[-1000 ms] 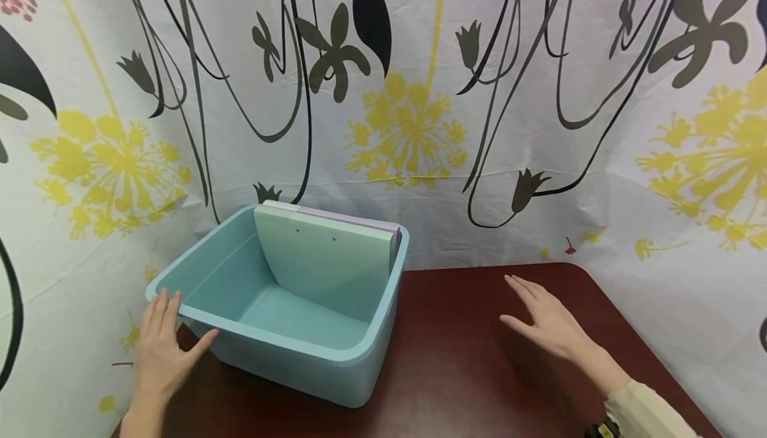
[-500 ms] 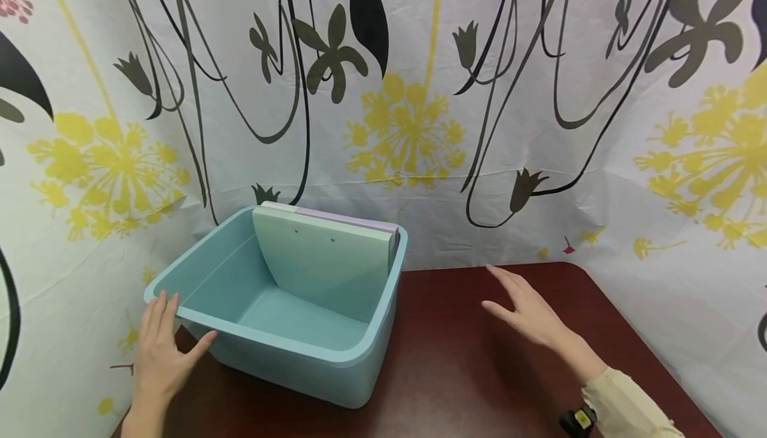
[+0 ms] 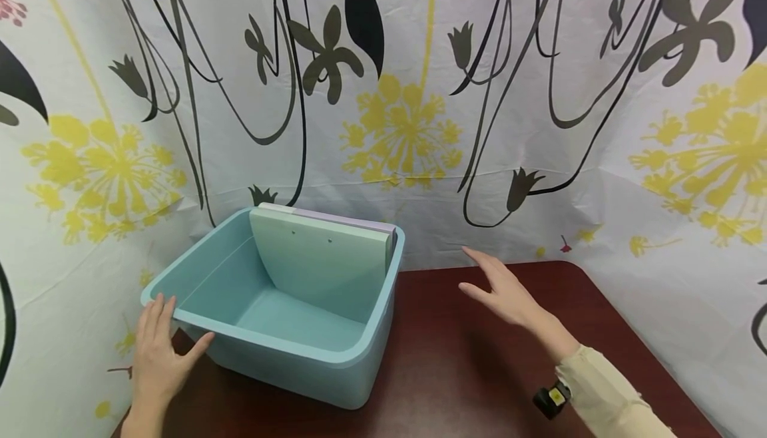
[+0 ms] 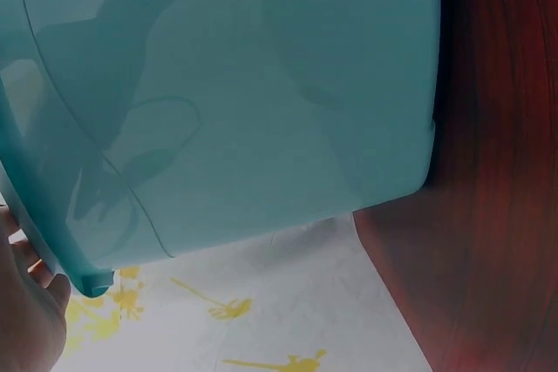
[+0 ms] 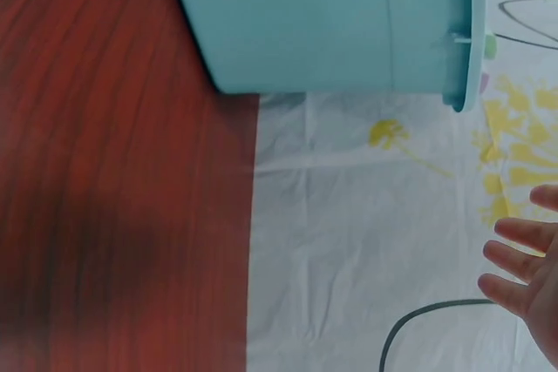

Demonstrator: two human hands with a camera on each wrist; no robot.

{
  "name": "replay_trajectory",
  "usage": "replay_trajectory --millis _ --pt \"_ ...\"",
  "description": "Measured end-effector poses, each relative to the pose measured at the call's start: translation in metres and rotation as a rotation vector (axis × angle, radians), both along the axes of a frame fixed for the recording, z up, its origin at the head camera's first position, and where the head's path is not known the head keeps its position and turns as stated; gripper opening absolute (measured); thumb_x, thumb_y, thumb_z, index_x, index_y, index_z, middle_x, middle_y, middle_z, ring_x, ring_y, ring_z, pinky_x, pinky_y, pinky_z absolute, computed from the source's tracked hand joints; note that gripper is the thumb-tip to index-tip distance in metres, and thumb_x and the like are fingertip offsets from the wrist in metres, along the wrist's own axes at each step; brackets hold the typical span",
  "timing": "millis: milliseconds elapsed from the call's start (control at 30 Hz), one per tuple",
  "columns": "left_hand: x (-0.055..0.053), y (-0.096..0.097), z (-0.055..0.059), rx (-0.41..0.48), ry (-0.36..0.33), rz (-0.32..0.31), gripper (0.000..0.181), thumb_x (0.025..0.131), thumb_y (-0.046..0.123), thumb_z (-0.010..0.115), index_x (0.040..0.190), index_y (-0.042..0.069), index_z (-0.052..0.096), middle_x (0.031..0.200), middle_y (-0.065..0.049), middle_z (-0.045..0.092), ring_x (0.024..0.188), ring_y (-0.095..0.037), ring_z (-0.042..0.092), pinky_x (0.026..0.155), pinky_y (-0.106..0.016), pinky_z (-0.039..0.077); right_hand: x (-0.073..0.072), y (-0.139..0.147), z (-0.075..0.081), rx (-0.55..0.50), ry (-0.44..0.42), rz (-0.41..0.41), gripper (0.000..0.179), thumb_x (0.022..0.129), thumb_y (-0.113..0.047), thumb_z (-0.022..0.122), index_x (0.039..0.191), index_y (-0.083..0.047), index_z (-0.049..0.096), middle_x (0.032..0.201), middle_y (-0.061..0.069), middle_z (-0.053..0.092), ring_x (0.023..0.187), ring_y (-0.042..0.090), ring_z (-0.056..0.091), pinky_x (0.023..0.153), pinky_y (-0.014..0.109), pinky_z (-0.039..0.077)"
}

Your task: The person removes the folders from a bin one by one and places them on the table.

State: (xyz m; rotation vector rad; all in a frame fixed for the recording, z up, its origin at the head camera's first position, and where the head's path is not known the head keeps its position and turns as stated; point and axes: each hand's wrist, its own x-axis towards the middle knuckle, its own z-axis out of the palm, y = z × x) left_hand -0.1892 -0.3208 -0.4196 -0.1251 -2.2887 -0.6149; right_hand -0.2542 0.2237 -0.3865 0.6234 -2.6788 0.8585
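Observation:
A light blue plastic tub [image 3: 281,351] stands on the dark red table, turned at an angle. Inside, against its far wall, lean a pale green folder-like board [image 3: 320,245] with two small holes and a lilac one [image 3: 344,218] behind it. At the tub's near left corner my left hand [image 3: 158,358] touches the rim, fingers extended and thumb spread. The left wrist view shows the tub's side wall [image 4: 261,111] close up, with the left hand [image 4: 30,302] at the rim. My right hand [image 3: 503,295] hovers over the table right of the tub, fingers straight, holding nothing.
A hanging sheet [image 3: 407,38] printed with flowers surrounds the table at the back and both sides. The tabletop [image 3: 443,371] extends right of the tub to a rounded far corner. A small black device [image 3: 551,398] is on the right wrist.
My right hand has moved left toward the tub, its fingers staying straight. The left hand stays at the rim, and the tub has not moved on the table.

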Motion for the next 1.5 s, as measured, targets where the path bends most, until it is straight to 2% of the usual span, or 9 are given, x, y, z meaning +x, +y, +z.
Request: replay_trajectory --millis 333,633,967,1267,1333,1500 --pt "-0.001 0.001 -0.001 0.053 0.02 -0.021 0.089 0.071 0.045 0.072 0.136 -0.005 0.036 0.142 -0.028 0.028 0.135 -0.041 0.017 0.108 -0.057 0.011 -0.009 -0.026 0.015 -0.05 -0.017 0.071 0.066 0.088 -0.045 0.054 0.143 -0.019 0.029 0.145 0.007 0.033 0.132 0.029 0.03 0.101 0.053 0.028" --pt "-0.001 0.001 -0.001 0.075 0.003 -0.018 0.088 0.07 0.04 0.074 0.137 -0.002 0.035 0.144 -0.026 0.027 0.136 -0.039 0.015 0.107 -0.059 0.012 -0.017 -0.049 0.027 -0.059 -0.033 0.107 0.067 0.088 -0.047 0.053 0.143 -0.019 0.029 0.145 0.005 0.032 0.133 0.027 0.029 0.102 0.053 0.028" --pt "-0.003 0.001 -0.005 0.082 0.032 -0.015 0.09 0.069 0.045 0.073 0.136 -0.003 0.036 0.143 -0.028 0.028 0.136 -0.039 0.016 0.107 -0.057 0.013 -0.027 -0.072 0.044 -0.062 0.003 0.157 0.068 0.086 -0.048 0.054 0.143 -0.021 0.03 0.145 0.002 0.034 0.133 0.024 0.03 0.103 0.052 0.028" --pt "-0.003 0.003 -0.004 0.101 -0.007 0.002 0.087 0.067 0.034 0.075 0.136 -0.002 0.036 0.145 -0.026 0.025 0.135 -0.041 0.016 0.106 -0.06 0.013 -0.032 -0.089 0.05 -0.072 -0.003 0.189 0.069 0.084 -0.048 0.057 0.142 -0.019 0.032 0.144 0.002 0.035 0.133 0.023 0.03 0.103 0.05 0.029" --pt "-0.003 0.003 -0.004 0.102 -0.006 0.003 0.087 0.068 0.035 0.075 0.136 -0.002 0.036 0.145 -0.025 0.025 0.136 -0.04 0.016 0.106 -0.059 0.013 -0.033 -0.093 0.051 -0.071 -0.002 0.196 0.07 0.084 -0.049 0.058 0.142 -0.02 0.032 0.144 0.002 0.035 0.133 0.024 0.03 0.103 0.051 0.029" --pt "-0.002 0.004 -0.005 0.092 0.035 -0.002 0.092 0.07 0.052 0.069 0.135 -0.003 0.036 0.144 -0.026 0.026 0.137 -0.038 0.016 0.108 -0.057 0.013 -0.039 -0.101 0.053 -0.049 0.012 0.195 0.072 0.083 -0.05 0.059 0.142 -0.02 0.032 0.144 0.003 0.035 0.133 0.025 0.03 0.103 0.052 0.029"
